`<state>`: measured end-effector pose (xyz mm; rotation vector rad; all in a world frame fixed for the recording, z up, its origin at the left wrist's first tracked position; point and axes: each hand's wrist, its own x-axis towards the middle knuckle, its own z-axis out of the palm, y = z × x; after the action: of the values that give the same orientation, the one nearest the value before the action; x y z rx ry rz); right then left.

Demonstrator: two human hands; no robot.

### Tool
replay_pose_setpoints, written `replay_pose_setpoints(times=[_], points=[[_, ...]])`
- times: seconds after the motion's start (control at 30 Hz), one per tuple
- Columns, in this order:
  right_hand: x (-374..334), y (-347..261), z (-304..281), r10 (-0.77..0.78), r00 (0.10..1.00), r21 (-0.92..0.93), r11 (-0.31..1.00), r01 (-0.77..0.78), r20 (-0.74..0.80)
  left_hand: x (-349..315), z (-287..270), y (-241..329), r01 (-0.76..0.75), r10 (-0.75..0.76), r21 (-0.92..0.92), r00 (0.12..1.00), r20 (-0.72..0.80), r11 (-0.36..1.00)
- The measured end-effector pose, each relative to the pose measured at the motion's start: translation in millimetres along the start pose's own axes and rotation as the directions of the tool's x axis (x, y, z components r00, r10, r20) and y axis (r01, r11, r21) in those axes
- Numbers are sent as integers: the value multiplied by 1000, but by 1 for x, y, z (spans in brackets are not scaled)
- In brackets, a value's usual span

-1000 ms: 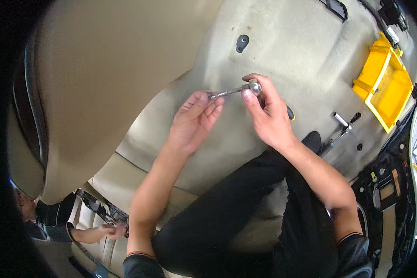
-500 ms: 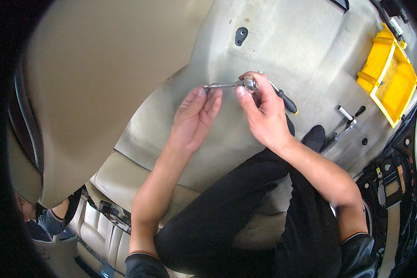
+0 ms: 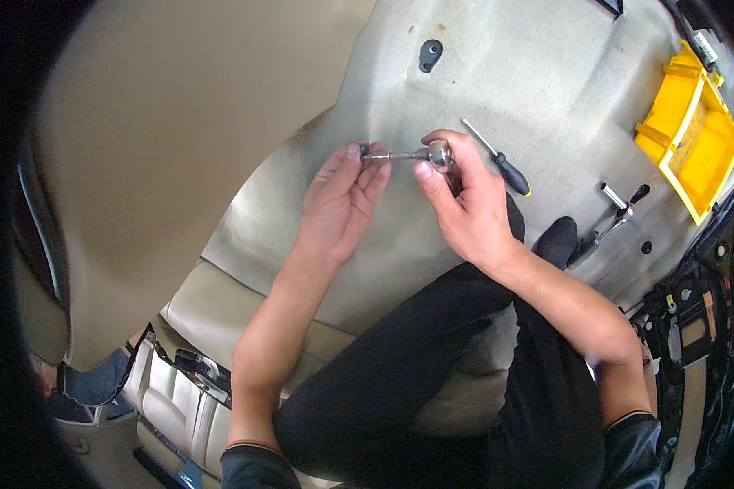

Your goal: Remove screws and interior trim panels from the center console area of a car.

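From the head view, both hands meet over the beige carpet (image 3: 497, 73): the right hand (image 3: 465, 204) grips the round head of a metal ratchet tool (image 3: 420, 154), while the left hand (image 3: 342, 196) pinches its far tip. A black-handled screwdriver (image 3: 501, 163) lies just right of the right hand; a yellow bin (image 3: 693, 138) sits farther right.

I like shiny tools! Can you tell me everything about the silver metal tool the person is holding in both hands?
The silver tool looks like polished metal: a thin straight shaft with a round, shiny knob-like head at its right end and a darker tip at its left end. It lies nearly level, in the air above the beige carpet. The right hand pinches the round head between thumb and fingers; the left hand holds the dark tip with its fingertips. Nothing else touches it.
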<state>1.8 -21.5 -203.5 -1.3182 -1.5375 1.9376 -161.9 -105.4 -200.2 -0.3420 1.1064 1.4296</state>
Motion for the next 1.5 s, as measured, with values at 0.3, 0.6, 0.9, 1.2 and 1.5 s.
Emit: replay_pose_setpoints(times=[0.3, 0.6, 0.9, 1.2, 1.5], points=[[4, 8, 8, 63, 989, 74, 996, -53, -130, 1, 2, 0, 23, -22, -63, 1000, 8, 998], [8, 12, 8, 230, 967, 251, 948, -197, -109, 0, 9, -1, -3, 3, -10, 1000, 6, 1000], [2, 13, 18, 105, 974, 151, 986, -75, -202, -3, 11, -4, -119, 124, 131, 992, -25, 984], [-4, 5, 23, 300, 942, 198, 943, -269, -152, -3, 16, -5, -152, 163, 191, 986, -45, 970], [-8, 8, 17, 167, 979, 93, 983, -157, -117, -4, 19, -2, -167, 185, 251, 982, -48, 953]])
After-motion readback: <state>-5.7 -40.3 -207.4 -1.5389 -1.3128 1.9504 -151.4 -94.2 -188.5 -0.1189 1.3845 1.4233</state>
